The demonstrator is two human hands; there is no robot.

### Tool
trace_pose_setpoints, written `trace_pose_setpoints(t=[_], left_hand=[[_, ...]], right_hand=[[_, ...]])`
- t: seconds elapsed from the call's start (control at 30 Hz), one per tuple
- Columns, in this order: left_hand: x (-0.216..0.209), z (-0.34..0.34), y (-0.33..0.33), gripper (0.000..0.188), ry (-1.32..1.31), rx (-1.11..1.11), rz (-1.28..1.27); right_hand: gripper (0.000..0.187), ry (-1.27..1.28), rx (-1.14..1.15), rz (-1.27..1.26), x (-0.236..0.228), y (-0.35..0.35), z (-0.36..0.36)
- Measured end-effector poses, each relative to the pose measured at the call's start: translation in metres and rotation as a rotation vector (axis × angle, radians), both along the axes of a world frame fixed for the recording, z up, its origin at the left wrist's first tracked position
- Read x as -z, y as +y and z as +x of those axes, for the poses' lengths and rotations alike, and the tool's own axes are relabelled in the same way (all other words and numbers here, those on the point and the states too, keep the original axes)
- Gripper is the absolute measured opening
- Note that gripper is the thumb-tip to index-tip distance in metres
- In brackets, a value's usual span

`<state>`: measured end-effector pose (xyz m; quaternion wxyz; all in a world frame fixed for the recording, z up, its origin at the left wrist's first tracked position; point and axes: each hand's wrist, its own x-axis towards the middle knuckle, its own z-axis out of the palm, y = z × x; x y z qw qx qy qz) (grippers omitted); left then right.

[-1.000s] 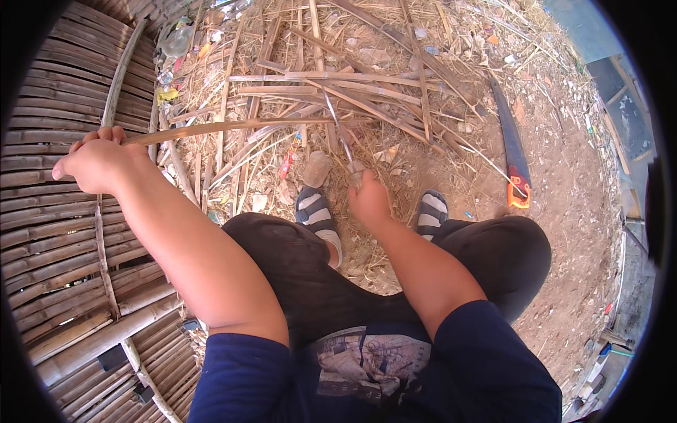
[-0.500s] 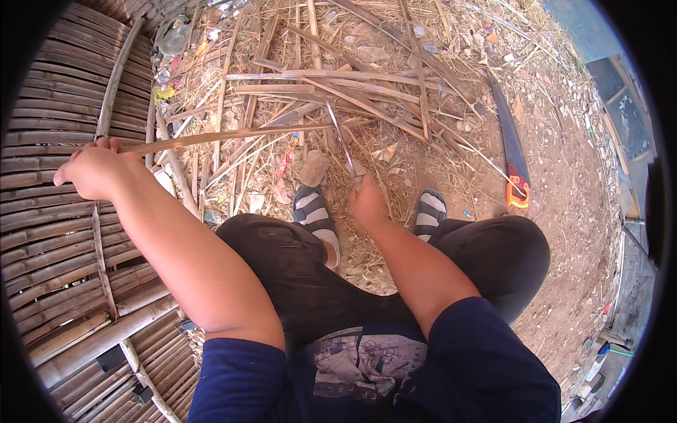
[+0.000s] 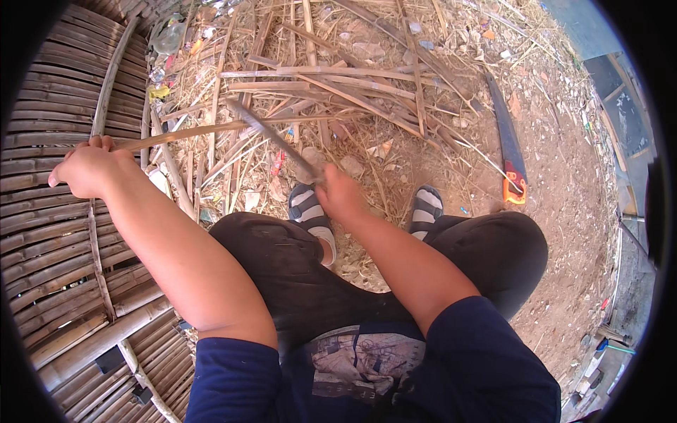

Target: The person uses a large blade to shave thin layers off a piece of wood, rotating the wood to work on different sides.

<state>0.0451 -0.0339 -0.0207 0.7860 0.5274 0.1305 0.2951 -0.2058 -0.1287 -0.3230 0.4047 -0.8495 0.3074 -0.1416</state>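
Observation:
My left hand, at the far left by the slatted wall, is closed around one end of a long bamboo strip. The strip reaches rightward over the littered ground, and its far end lies among other strips. In front of my left foot, my right hand grips a long-bladed knife by its handle, which the fingers mostly hide. Its blade slants up and left, and its tip part crosses the strip in view. Whether the blade touches the strip I cannot tell.
A pile of split bamboo spreads ahead of my feet. A handsaw with an orange handle lies to the right on bare soil. The bamboo-slat wall runs along my left. Straw, stones and scraps litter the ground around my sandals.
The knife has swung left, from near the strip's far end to across its middle, and my right hand has shifted left with it. My left hand stays closed on the strip.

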Motion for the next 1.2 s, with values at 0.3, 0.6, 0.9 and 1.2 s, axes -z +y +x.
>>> trace_pose_setpoints(t=[0.3,0.6,0.9,1.2], left_hand=[[0.003,0.018,0.012,0.074,0.055,-0.007,-0.032],[-0.002,0.005,0.009,0.074,0.085,-0.012,0.001],[-0.001,0.019,0.019,0.070,0.067,-0.028,-0.035],[0.002,0.011,0.013,0.072,0.023,-0.015,0.003]], right_hand=[[0.037,0.231,0.202,0.142,0.015,-0.016,-0.013],[0.038,-0.052,-0.020,0.057,0.005,0.007,0.006],[0.037,0.215,0.249,0.180,0.034,-0.016,-0.016],[0.038,0.103,0.048,0.048,0.011,-0.003,-0.005]])
